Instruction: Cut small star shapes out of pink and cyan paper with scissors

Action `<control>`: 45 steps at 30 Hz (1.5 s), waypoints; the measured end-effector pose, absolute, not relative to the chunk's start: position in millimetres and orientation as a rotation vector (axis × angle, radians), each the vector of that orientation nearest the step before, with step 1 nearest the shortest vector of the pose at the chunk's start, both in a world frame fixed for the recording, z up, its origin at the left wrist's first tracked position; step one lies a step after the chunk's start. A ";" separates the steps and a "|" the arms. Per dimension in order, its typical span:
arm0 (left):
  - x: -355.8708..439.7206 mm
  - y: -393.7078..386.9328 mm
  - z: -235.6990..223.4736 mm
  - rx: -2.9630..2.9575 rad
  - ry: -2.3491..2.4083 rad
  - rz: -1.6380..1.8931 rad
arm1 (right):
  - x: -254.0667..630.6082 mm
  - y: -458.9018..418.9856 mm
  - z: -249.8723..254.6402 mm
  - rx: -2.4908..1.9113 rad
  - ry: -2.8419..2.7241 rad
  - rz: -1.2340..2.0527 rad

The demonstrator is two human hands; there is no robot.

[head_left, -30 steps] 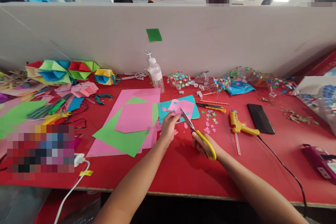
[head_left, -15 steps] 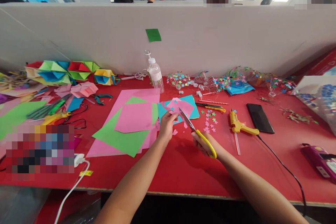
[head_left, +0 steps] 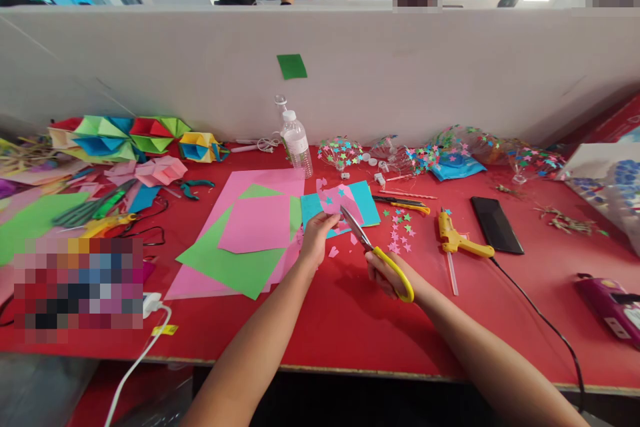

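My left hand [head_left: 320, 235] pinches a pink piece of paper [head_left: 349, 199] above the blue paper sheets [head_left: 369, 203]. My right hand [head_left: 389, 273] is wrapped round the yellow handles of a pair of scissors [head_left: 389, 261]. The narrow blades point up and left, and their tips meet the lower edge of the pink paper beside my left fingers. Pink scraps [head_left: 333, 251] lie below the blue sheets. Small pink and green paper stars [head_left: 400, 233] are scattered to the right of the blades.
Pink and green sheets [head_left: 255, 223] overlap at left. A plastic bottle [head_left: 299, 147] stands behind. To the right lie a box cutter [head_left: 403, 204], a yellow glue gun [head_left: 457, 240] with its cable and a black phone [head_left: 497, 225]. Star-covered ornaments [head_left: 341, 153] line the wall.
The pink paper has turned and shifted slightly in my left hand, its outline now different at the blade tips. The scissors stay in nearly the same place.
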State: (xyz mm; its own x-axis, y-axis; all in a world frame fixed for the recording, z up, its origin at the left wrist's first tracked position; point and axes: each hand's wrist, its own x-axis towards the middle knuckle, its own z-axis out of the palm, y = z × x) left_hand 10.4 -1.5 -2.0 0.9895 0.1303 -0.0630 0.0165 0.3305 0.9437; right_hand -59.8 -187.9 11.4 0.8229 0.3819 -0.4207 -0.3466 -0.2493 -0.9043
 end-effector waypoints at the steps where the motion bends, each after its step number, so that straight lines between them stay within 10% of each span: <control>1: 10.5 -2.0 -2.9 1.261 0.138 0.077 | -59.8 -187.9 11.2 -1.682 -0.022 0.682; 45: 15.0 14.9 6.9 1.273 0.016 0.012 | -56.4 -201.8 23.9 -1.881 -0.260 0.713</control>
